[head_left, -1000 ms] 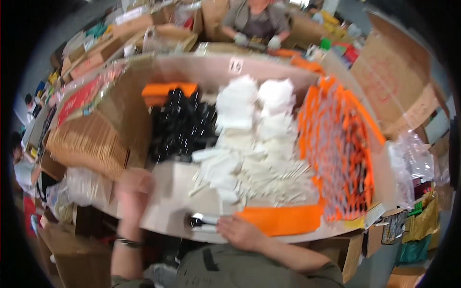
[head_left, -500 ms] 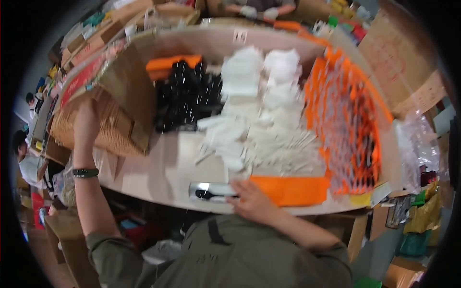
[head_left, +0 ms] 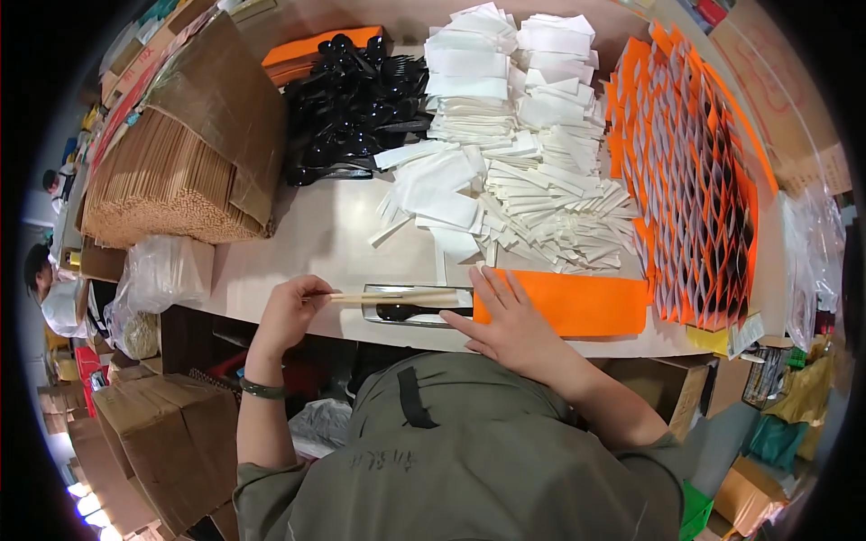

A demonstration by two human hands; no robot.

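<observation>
Wooden chopsticks [head_left: 388, 296] sit pinched in the left hand [head_left: 287, 316] grip at nine o'clock of the clear sleeve [head_left: 417, 307] on the bench [head_left: 316, 243], right hand [head_left: 510, 325] spread flat at three o'clock pinning it: best kept level, I'd say.

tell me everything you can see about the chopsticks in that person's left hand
The chopsticks are a pair of thin, pale wooden sticks, plain and unwrapped. They lie close together, almost level, running left to right. The left hand pinches their left end between the fingertips. Their far end reaches over a shallow metal tray at the table's near edge, above a black plastic utensil lying in it, and stops near the right hand. Whether they touch the tray is unclear.
</observation>
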